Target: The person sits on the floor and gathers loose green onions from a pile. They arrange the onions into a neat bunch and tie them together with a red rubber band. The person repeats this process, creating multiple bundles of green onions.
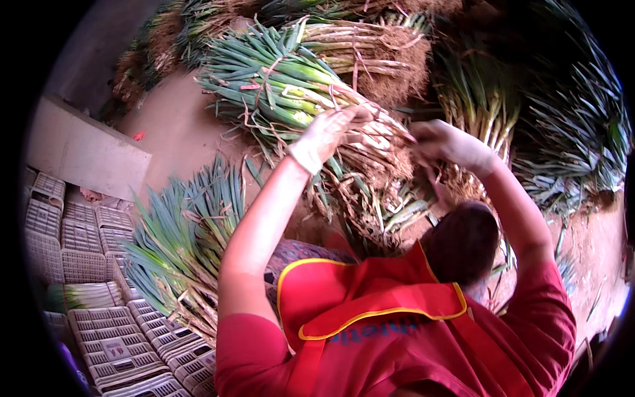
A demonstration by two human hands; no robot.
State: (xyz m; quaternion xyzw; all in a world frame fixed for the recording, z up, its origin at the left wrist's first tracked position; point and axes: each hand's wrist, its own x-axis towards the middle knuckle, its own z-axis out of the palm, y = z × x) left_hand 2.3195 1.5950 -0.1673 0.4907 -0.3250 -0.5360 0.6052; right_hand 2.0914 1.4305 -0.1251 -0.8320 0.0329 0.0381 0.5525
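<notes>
A large bundle of green onions (297, 94), tied with reddish strips, lies across the pile before me, its leaves to the left and its roots to the lower right. My left hand (337, 129), in a pale glove, rests on the white stalks; whether its fingers grip them is unclear. At the root end is my right hand (439, 141), also gloved, with a reddish strip at its fingers. The fingers are blurred, so their hold on the strip cannot be told. Loose dry leaves and roots (377, 208) lie beneath the bundle.
Another tied bundle (372, 54) lies behind, with more onions (476, 104) at the right. Loose onions (183, 238) lean near my left arm. Stacked plastic crates (109, 342) stand at the lower left, below a pale board (89, 144). Dark leafy onions (575, 119) are at the far right.
</notes>
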